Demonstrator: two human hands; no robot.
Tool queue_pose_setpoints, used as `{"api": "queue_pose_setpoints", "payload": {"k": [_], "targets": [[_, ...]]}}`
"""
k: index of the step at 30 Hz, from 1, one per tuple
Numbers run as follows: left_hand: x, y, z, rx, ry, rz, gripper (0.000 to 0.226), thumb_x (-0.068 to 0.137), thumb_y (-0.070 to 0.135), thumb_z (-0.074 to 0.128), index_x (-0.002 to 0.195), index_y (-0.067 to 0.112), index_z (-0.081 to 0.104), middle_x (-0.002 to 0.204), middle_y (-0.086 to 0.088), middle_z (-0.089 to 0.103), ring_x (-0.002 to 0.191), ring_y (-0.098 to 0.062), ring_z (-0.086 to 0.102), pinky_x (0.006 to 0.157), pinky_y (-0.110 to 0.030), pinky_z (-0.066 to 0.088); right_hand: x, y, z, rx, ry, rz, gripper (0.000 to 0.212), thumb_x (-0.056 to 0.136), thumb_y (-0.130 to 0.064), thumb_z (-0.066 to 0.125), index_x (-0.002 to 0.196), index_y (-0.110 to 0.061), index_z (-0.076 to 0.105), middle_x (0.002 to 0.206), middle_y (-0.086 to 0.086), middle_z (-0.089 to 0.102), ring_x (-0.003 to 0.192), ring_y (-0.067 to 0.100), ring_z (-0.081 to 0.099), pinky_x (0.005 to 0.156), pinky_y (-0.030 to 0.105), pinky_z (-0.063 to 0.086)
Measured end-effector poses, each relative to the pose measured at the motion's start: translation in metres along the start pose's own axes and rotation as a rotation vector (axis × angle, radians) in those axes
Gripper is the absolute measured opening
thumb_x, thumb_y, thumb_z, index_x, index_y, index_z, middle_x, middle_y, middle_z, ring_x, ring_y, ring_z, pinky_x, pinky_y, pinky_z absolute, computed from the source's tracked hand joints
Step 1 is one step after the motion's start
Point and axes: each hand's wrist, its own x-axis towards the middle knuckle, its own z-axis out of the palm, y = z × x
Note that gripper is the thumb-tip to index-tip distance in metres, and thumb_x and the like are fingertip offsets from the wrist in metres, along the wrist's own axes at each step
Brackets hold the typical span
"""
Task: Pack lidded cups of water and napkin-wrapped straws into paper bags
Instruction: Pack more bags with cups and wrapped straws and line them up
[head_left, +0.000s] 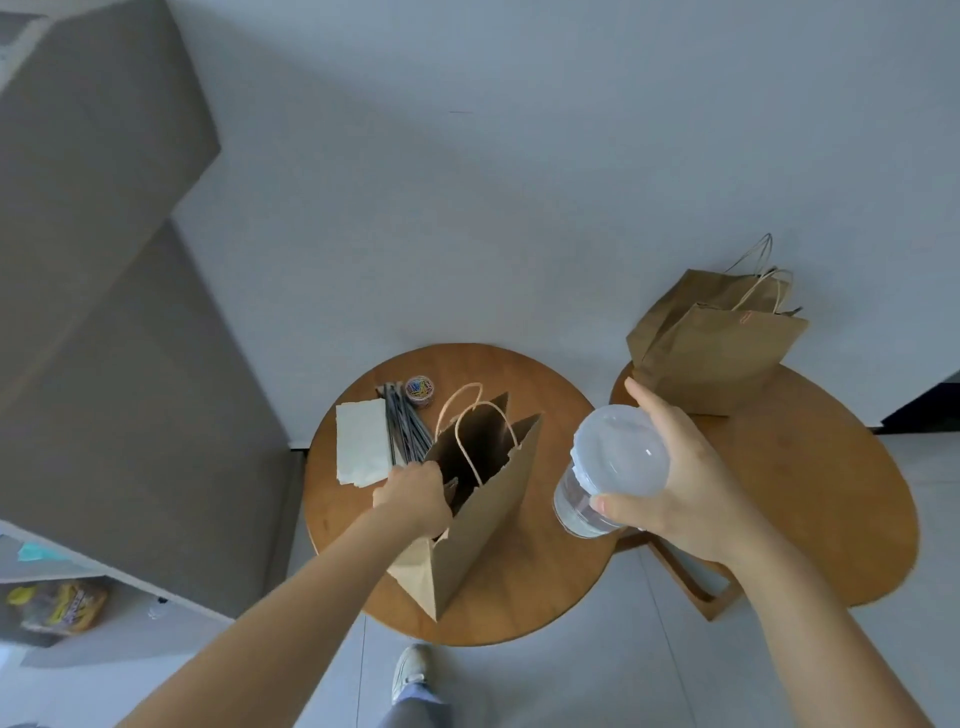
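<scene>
As left hand seemingly pinches brown bag, right hand grips clear lidded cup

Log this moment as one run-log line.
left hand: holds open brown paper bag by rim | right hand: grips clear lidded plastic cup of water, beside bag, not yet inside

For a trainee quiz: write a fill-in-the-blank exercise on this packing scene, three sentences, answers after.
1. The right hand holds a clear lidded ____.
2. The left hand grips the rim of the open ____.
3. The white napkins lie beside a bundle of dark ____.
Missing words: cup; paper bag; straws.
</scene>
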Motion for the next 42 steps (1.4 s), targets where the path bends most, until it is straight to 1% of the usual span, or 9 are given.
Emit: {"api": "queue_pose_setpoints", "payload": {"k": [2, 6, 9, 14, 18, 22, 28, 35, 42], "targets": [[0.01, -0.006, -0.014, 0.093, 0.014, 0.06, 0.028, 0.087, 0.014, 0.06, 0.114, 0.013, 0.053, 0.1, -0.004, 0.053, 0.093, -0.019, 0.048, 0.08, -0.03, 0.048, 0.006, 0.0, 0.002, -0.031, 0.0, -0.006, 0.111, 0.05, -0.052, 0.074, 0.143, -0.043, 0.015, 0.131, -0.021, 0.031, 0.122, 0.003, 0.032, 0.094, 0.03, 0.043], [0.025, -0.014, -0.02, 0.285, 0.234, 0.043, 0.037, 0.089, 0.023, 0.06, 0.125, 0.022, 0.051, 0.134, -0.008, 0.041, 0.127, -0.026, 0.034, 0.104, -0.04, 0.035, 0.018, 0.0, 0.007, -0.009, 0.002, 0.013, 0.11, 0.058, -0.042, 0.083, 0.144, -0.042, 0.015, 0.13, -0.02, 0.032, 0.121, 0.004, 0.032, 0.097, 0.034, 0.042], [0.024, -0.016, -0.014, 0.313, 0.372, 0.1, 0.03, 0.093, 0.024, 0.055, 0.123, 0.022, 0.054, 0.133, -0.007, 0.041, 0.125, -0.024, 0.035, 0.104, -0.036, 0.034, 0.028, -0.001, 0.009, -0.003, 0.017, -0.002, 0.109, 0.061, -0.038, 0.085, 0.145, -0.04, 0.016, 0.128, -0.021, 0.031, 0.12, 0.004, 0.032, 0.095, 0.032, 0.042], [0.025, -0.019, -0.002, 0.26, 0.307, 0.298, 0.03, 0.098, 0.035, 0.044, 0.121, 0.022, 0.059, 0.121, 0.0, 0.052, 0.113, -0.017, 0.047, 0.1, -0.03, 0.037, 0.05, -0.011, 0.01, 0.046, 0.095, -0.035, 0.107, 0.063, -0.027, 0.086, 0.146, -0.036, 0.018, 0.129, -0.018, 0.031, 0.12, 0.004, 0.031, 0.094, 0.028, 0.034], [0.024, -0.018, -0.001, 0.277, 0.197, 0.232, 0.077, 0.077, 0.077, 0.044, 0.133, 0.025, 0.046, 0.143, -0.001, 0.036, 0.135, -0.024, 0.027, 0.113, -0.043, 0.021, 0.071, -0.026, 0.013, -0.024, 0.162, -0.106, 0.11, 0.061, -0.036, 0.085, 0.146, -0.036, 0.016, 0.13, -0.018, 0.031, 0.119, 0.0, 0.028, 0.091, 0.025, 0.036], [0.023, -0.015, -0.001, 0.322, 0.098, 0.17, 0.106, 0.067, 0.084, 0.047, 0.149, 0.021, 0.021, 0.159, -0.005, 0.009, 0.146, -0.031, -0.002, 0.116, -0.053, 0.0, 0.094, -0.043, 0.023, -0.035, 0.2, -0.161, 0.106, 0.054, -0.053, 0.076, 0.144, -0.035, 0.021, 0.137, -0.014, 0.032, 0.117, 0.0, 0.031, 0.084, 0.019, 0.037], [0.029, -0.02, -0.001, 0.346, 0.074, 0.168, 0.115, 0.065, 0.085, 0.048, 0.152, 0.019, 0.011, 0.16, -0.005, 0.005, 0.146, -0.032, -0.009, 0.115, -0.055, -0.007, 0.113, -0.037, 0.077, -0.052, -0.063, -0.04, 0.098, 0.053, -0.057, 0.075, 0.137, -0.033, 0.029, 0.132, -0.01, 0.034, 0.116, 0.009, 0.037, 0.086, 0.029, 0.041], [0.033, -0.035, -0.009, 0.447, 0.05, 0.204, 0.114, 0.065, 0.086, 0.046, 0.151, 0.016, 0.019, 0.159, -0.007, 0.008, 0.146, -0.032, -0.006, 0.115, -0.051, -0.008, 0.116, 0.004, 0.125, -0.693, -0.209, -0.147, 0.088, 0.067, -0.054, 0.071, 0.138, -0.027, 0.027, 0.135, -0.001, 0.037, 0.12, 0.017, 0.038, 0.097, 0.029, 0.039], [0.036, -0.03, -0.011, 0.44, 0.043, 0.253, 0.118, 0.063, 0.088, 0.045, 0.15, 0.014, 0.017, 0.16, -0.009, 0.003, 0.145, -0.034, -0.012, 0.114, -0.051, -0.011, 0.137, 0.013, 0.16, -0.9, -0.435, -0.193, 0.096, 0.073, -0.05, 0.069, 0.146, -0.018, 0.016, 0.143, 0.01, 0.031, 0.126, 0.029, 0.038, 0.102, 0.034, 0.038]]}}
